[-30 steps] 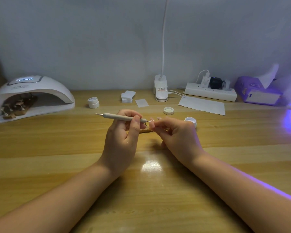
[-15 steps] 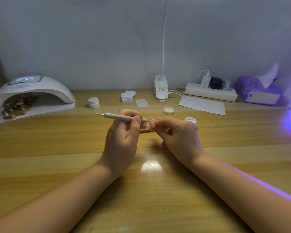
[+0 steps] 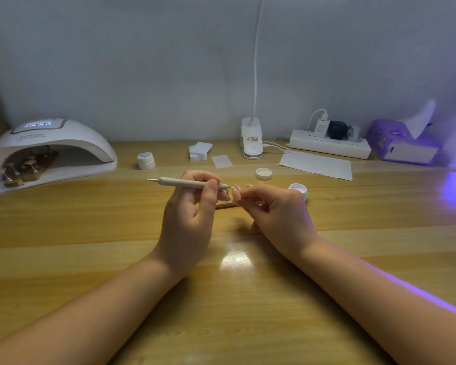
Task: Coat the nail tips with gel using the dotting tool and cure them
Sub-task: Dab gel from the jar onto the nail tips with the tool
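Head view, table: pale wooden tabletop (image 3: 90, 233), glossy, with a bright reflection near its middle.
Left hand: left hand (image 3: 188, 222) raised over the table, thumb and fingers curled round the tool's barrel.
Tool: slim grey-beige dotting tool (image 3: 184, 183) with metal points at both ends, lying almost level, its right point against the nail tip.
Right hand: right hand (image 3: 279, 214) with fingertips pinching a small pale nail tip (image 3: 237, 188) on a wooden stick (image 3: 225, 205); the stick was mostly hidden.
Gel: small open white round jar (image 3: 298, 189) just behind the right hand; its white round lid (image 3: 263, 173) lay apart, inner side up.
Curing lamp: white arched nail lamp (image 3: 50, 151) at far left, lit display on top, writing too blurred to read; brown holders with nail tips (image 3: 27, 167) stood inside.
Other jars: two stacked white round jars (image 3: 145, 160), label unreadable.
Pads: stack of white square wipes (image 3: 200, 150); one single wipe (image 3: 222, 161) beside it.
Paper: white sheet (image 3: 316, 164).
Desk lamp: white clip-on lamp base (image 3: 251, 139), label unreadable.
Power: white power strip (image 3: 329, 144) with plugs.
Tissues: purple tissue pack (image 3: 403, 146), far right.
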{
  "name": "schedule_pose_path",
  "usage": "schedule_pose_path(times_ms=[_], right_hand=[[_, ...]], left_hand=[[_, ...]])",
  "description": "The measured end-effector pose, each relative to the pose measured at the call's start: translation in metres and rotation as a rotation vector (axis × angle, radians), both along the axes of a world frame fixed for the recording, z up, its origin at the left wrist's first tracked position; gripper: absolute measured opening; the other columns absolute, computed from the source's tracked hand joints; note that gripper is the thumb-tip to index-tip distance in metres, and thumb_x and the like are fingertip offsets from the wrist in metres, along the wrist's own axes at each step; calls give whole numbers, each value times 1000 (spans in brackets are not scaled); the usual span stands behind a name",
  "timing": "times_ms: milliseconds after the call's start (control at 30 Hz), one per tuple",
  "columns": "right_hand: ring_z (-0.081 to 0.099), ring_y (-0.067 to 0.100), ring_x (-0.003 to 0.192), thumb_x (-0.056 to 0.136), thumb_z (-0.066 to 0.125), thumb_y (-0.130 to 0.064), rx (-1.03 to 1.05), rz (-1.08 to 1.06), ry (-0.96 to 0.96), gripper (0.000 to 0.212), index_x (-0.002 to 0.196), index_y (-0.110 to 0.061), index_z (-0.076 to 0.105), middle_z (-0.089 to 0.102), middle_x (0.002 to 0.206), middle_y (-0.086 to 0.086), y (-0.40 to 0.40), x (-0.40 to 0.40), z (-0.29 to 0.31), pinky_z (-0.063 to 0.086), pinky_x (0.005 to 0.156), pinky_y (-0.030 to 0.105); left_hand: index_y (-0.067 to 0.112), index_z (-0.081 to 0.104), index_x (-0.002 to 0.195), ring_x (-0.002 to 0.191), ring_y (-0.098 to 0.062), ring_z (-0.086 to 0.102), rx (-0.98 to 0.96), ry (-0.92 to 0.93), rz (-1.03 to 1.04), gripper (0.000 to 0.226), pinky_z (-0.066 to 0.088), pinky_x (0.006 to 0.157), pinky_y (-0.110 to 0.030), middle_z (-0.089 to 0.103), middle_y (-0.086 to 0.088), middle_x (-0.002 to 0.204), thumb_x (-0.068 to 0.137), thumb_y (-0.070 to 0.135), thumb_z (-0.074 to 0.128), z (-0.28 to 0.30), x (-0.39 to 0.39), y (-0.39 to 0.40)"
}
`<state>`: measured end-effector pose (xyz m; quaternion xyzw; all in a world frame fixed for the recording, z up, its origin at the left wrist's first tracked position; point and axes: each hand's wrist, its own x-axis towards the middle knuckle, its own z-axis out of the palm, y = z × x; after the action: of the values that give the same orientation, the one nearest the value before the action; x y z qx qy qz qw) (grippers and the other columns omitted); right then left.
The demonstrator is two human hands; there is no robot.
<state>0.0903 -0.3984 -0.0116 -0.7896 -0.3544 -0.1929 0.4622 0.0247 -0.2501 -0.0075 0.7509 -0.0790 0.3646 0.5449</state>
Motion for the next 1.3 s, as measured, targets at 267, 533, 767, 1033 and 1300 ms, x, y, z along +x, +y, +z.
schedule_pose_path(times_ms=[267,533,767,1033,1300], right_hand=[[56,-1,64,88,68,-21,-12,1,19,16,98,-14,76,75,90,2,0,-2,3,55,69,38],[59,3,66,88,68,-22,-20,2,45,17,100,-14,76,75,94,3,-1,-3,3,55,69,41],[58,-1,65,88,68,-22,-15,-1,32,15,99,-15,76,75,90,0,0,-3,3,55,68,38],[55,-6,60,88,69,-24,6,-17,20,14,95,-14,76,75,87,-2,1,-3,2,55,64,36],[58,1,63,88,68,-23,-6,-6,34,15,96,-13,76,75,89,0,1,-5,4,55,64,39]], left_hand=[[24,54,96,83,-7,68,-1,11,-4,10,52,73,-16,67,7,85,96,23,45,0,0,0],[21,54,97,83,-7,68,13,12,1,10,53,75,-19,67,5,87,97,21,44,0,0,0],[21,55,97,83,-6,68,13,5,9,9,52,74,-16,67,5,85,97,19,46,0,0,0],[20,55,97,82,-7,68,-89,-28,55,11,52,75,-18,68,8,83,96,24,45,1,-1,0],[23,55,95,83,-10,68,-87,-14,15,10,52,75,-19,67,7,85,95,23,45,2,-3,-2]])
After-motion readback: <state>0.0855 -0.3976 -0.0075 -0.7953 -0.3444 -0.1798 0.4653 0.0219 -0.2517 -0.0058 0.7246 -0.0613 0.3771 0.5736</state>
